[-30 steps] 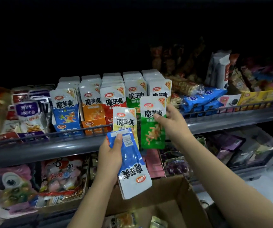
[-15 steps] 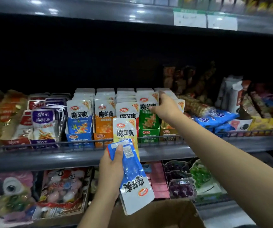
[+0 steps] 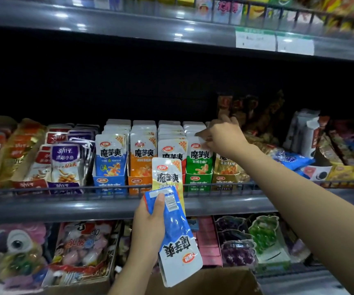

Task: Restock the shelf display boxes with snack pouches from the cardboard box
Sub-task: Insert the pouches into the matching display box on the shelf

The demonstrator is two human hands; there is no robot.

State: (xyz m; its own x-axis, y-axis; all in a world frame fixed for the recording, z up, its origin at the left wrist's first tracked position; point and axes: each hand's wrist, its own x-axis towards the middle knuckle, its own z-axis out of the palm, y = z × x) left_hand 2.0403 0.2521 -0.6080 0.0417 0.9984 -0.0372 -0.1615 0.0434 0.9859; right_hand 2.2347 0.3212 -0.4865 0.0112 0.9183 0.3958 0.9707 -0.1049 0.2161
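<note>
My left hand (image 3: 150, 226) grips two snack pouches in front of the shelf rail: a blue pouch (image 3: 178, 237) turned upside down and a yellow pouch (image 3: 167, 173) upright behind it. My right hand (image 3: 223, 137) reaches over the rail, thumb and forefinger pinching the white top edge of the front green pouch (image 3: 200, 158), which stands in the green display box (image 3: 197, 182). The other fingers are raised. Blue (image 3: 109, 184), orange (image 3: 138, 184) and yellow (image 3: 225, 179) display boxes stand alongside, full of pouches. The cardboard box (image 3: 225, 279) shows at the bottom edge.
A wire rail (image 3: 44, 188) runs along the shelf front. Purple and red fish-snack packs (image 3: 65, 162) sit left of the display boxes, mixed snack bags (image 3: 295, 158) to the right. An upper shelf (image 3: 171, 28) hangs overhead. Candy and jelly packs (image 3: 263, 235) fill the lower shelf.
My right hand carried the green pouch up from the rail and set it into the green display box, then slid to its top edge. My left hand kept hold of its two pouches.
</note>
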